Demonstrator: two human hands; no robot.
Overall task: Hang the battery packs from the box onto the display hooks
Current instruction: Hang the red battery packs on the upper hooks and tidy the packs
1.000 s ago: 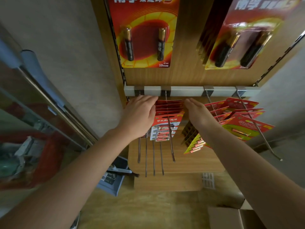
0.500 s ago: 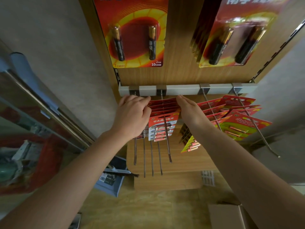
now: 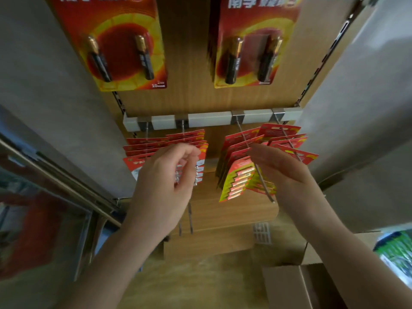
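Observation:
Red battery packs [image 3: 186,137] hang in rows on the two left hooks of a grey rail [image 3: 209,119]. More red and yellow battery packs [image 3: 239,177] hang on the two right hooks. My left hand [image 3: 165,181] is just in front of the left rows, fingers loosely curled, thumb and forefinger close together, with nothing seen between them. My right hand [image 3: 283,170] is beside the right rows, fingers straight and empty. An open cardboard box [image 3: 289,284] sits on the floor at the lower right, its inside hidden.
Two large red two-battery packs [image 3: 120,41] [image 3: 252,41] hang higher on the wooden panel. Bare hooks [image 3: 189,217] stick out lower down. A glass-fronted cabinet [image 3: 44,197] stands at the left, grey walls flank the panel, and a green package [image 3: 396,248] lies at the right.
Both hands have drawn back from the packs on the left hooks and moved apart. The view has tilted, so the rail and packs now sit lower in the frame.

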